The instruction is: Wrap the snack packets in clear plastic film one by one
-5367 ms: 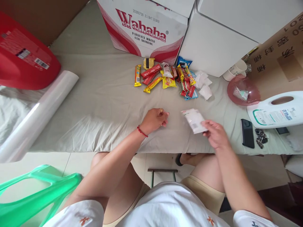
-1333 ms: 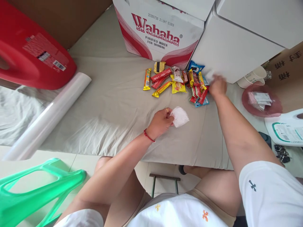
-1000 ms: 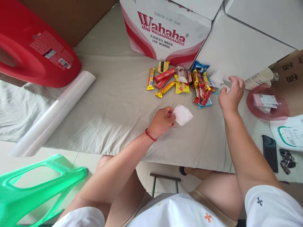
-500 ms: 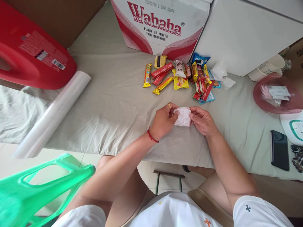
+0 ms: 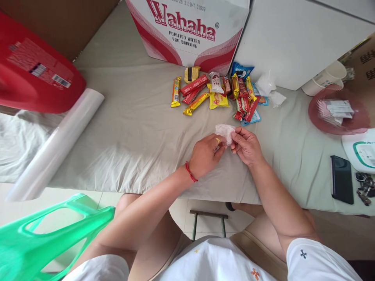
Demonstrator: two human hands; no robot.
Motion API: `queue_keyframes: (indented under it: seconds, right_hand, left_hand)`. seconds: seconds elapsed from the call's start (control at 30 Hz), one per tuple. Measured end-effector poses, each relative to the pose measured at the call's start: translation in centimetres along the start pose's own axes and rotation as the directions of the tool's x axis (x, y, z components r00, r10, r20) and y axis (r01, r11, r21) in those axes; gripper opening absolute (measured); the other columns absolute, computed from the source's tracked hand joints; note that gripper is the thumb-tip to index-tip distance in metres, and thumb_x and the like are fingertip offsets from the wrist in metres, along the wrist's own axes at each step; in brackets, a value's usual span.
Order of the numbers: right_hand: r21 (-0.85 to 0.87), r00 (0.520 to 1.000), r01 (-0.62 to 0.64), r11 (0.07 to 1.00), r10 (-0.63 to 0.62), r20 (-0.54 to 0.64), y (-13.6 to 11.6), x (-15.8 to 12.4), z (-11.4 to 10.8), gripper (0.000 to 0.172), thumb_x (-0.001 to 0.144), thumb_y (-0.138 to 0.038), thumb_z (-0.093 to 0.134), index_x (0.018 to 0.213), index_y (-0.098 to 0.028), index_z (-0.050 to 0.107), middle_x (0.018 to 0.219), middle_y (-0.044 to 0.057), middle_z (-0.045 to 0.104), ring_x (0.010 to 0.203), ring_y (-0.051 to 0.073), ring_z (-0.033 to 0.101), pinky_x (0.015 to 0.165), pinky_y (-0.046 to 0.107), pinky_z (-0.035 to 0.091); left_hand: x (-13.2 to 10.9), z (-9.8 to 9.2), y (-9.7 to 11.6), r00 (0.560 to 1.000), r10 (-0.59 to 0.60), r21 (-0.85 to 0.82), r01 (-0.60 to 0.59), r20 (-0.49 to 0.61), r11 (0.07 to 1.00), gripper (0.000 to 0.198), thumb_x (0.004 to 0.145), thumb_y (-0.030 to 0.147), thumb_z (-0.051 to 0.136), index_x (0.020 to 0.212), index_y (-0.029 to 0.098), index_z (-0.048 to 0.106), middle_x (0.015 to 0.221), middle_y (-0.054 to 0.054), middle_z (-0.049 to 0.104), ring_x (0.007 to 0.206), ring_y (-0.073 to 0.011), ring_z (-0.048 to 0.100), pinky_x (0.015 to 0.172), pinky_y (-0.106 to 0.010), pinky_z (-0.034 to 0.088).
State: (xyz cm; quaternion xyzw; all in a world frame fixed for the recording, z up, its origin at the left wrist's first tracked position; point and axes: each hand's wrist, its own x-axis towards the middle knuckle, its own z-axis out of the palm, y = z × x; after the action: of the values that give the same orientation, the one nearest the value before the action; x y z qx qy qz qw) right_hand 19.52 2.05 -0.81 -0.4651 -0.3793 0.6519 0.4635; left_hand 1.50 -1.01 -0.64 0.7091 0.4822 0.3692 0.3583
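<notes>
A small, crinkled whitish-pink packet (image 5: pixel 225 132) is held between both hands, just above the cloth-covered surface (image 5: pixel 140 128). My left hand (image 5: pixel 207 153), with a ring and a red bracelet, has its fingers closed on the packet's lower left part and hides some of it. On the right side, my right hand (image 5: pixel 246 146) pinches the packet between thumb and fingers. Beyond the hands lies a pile of wrapped snacks (image 5: pixel 218 99) in red, yellow and blue wrappers.
A Wahaha carton (image 5: pixel 193 31) stands behind the snacks. At left are a red jug (image 5: pixel 38 66), a clear film roll (image 5: pixel 58 140) and a green stool (image 5: pixel 58 230). To the right are a pink bowl (image 5: pixel 340 111), a black phone (image 5: pixel 342 179) and keys (image 5: pixel 365 187).
My left hand has turned and shifted its fingers to the packet's lower edge. The packet is tilted and more covered. The camera view has shifted slightly.
</notes>
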Motion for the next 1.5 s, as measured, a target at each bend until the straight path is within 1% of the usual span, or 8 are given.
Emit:
queue_keyframes:
  seconds: [0.23, 0.47, 0.73, 0.87, 1.0, 1.17, 1.33, 1.5]
  right_hand:
    - [-0.181, 0.979, 0.158, 0.971, -0.130, 0.156, 1.0, -0.2, 0.0, 0.033, 0.075, -0.051, 0.092, 0.094, -0.027, 0.078, 0.081, 0.000, 0.074, 0.073, 0.016, 0.067, 0.070, 0.030, 0.061]
    - [-0.138, 0.988, 0.149, 0.979, -0.142, 0.054, 1.4, 0.2, -0.2, 0.030, 0.077, -0.048, 0.090, 0.085, -0.026, 0.072, 0.066, -0.005, 0.063, 0.058, 0.012, 0.058, 0.054, 0.024, 0.052]
    - [0.011, 0.963, 0.193, 0.981, -0.187, -0.195, -0.3, 0.7, -1.1, 0.042, 0.066, -0.045, 0.095, 0.082, -0.026, 0.061, 0.066, -0.008, 0.055, 0.052, 0.008, 0.051, 0.042, 0.019, 0.040]
    - [-0.072, 0.943, 0.250, 0.965, -0.260, -0.206, -0.3, 0.2, -0.7, 0.040, 0.069, -0.047, 0.095, 0.081, -0.025, 0.064, 0.062, -0.008, 0.056, 0.049, 0.009, 0.051, 0.041, 0.020, 0.039]
    - [-0.157, 0.945, 0.268, 0.950, -0.291, -0.148, 0.1, -0.3, -0.1, 0.038, 0.073, -0.051, 0.092, 0.083, -0.027, 0.065, 0.063, -0.006, 0.060, 0.052, 0.012, 0.057, 0.045, 0.023, 0.046]
    - [-0.205, 0.966, 0.256, 0.945, -0.258, 0.018, 0.5, -0.8, -0.2, 0.037, 0.075, -0.056, 0.090, 0.088, -0.027, 0.070, 0.096, 0.001, 0.072, 0.066, 0.014, 0.062, 0.055, 0.029, 0.053]
    - [-0.278, 0.950, 0.307, 0.910, -0.308, 0.041, 0.7, -0.9, -0.4, 0.054, 0.078, -0.076, 0.077, 0.107, -0.031, 0.074, 0.085, 0.001, 0.064, 0.068, 0.017, 0.055, 0.052, 0.028, 0.045]
    - [-0.360, 0.952, 0.280, 0.890, -0.307, -0.018, 0.8, -0.8, -0.1, 0.035, 0.081, -0.059, 0.085, 0.086, -0.027, 0.071, 0.068, -0.003, 0.055, 0.058, 0.012, 0.044, 0.049, 0.024, 0.038]
  left_hand:
    - [1.0, -0.3, -0.3, 0.949, -0.291, -0.512, 0.312, 0.123, 0.801, 0.011, 0.093, 0.025, 0.060, 0.095, 0.018, 0.067, 0.078, -0.001, 0.069, 0.070, -0.0132, 0.064, 0.069, -0.027, 0.052]
    - [1.3, -0.6, -0.4, 0.939, -0.340, -0.529, 0.318, 0.058, 0.787, 0.006, 0.091, 0.025, 0.060, 0.089, 0.019, 0.060, 0.076, 0.000, 0.066, 0.068, -0.0116, 0.060, 0.066, -0.025, 0.048]
    - [2.0, -1.7, -0.5, 0.806, -0.591, -0.598, 0.488, 0.029, 0.636, 0.008, 0.086, 0.017, 0.057, 0.078, 0.020, 0.055, 0.080, 0.000, 0.064, 0.071, -0.0112, 0.061, 0.058, -0.022, 0.043]
    - [1.7, -1.8, 0.2, 0.860, -0.510, -0.575, 0.413, -0.010, 0.707, 0.013, 0.094, 0.033, 0.057, 0.088, 0.021, 0.054, 0.093, -0.003, 0.065, 0.087, -0.0155, 0.066, 0.065, -0.024, 0.049]
    - [1.4, -1.5, 0.4, 0.917, -0.365, -0.304, 0.306, -0.159, 0.902, 0.039, 0.081, 0.035, 0.079, 0.106, 0.022, 0.052, 0.110, -0.006, 0.065, 0.097, -0.0186, 0.064, 0.077, -0.029, 0.051]
    - [1.0, -1.3, -0.3, 0.950, -0.248, -0.067, 0.239, -0.191, 0.969, 0.011, 0.086, 0.018, 0.063, 0.091, 0.022, 0.053, 0.091, -0.002, 0.065, 0.084, -0.0177, 0.062, 0.079, -0.031, 0.049]
    - [0.4, -1.0, -0.4, 0.972, -0.031, 0.130, 0.063, -0.232, 0.990, 0.013, 0.086, 0.010, 0.054, 0.092, 0.022, 0.058, 0.103, -0.007, 0.066, 0.093, -0.0203, 0.064, 0.086, -0.033, 0.050]
    - [0.1, -0.9, 0.1, 0.970, 0.033, 0.081, -0.014, -0.242, 0.997, 0.006, 0.094, 0.019, 0.053, 0.092, 0.021, 0.058, 0.106, -0.008, 0.066, 0.096, -0.0202, 0.064, 0.088, -0.032, 0.050]
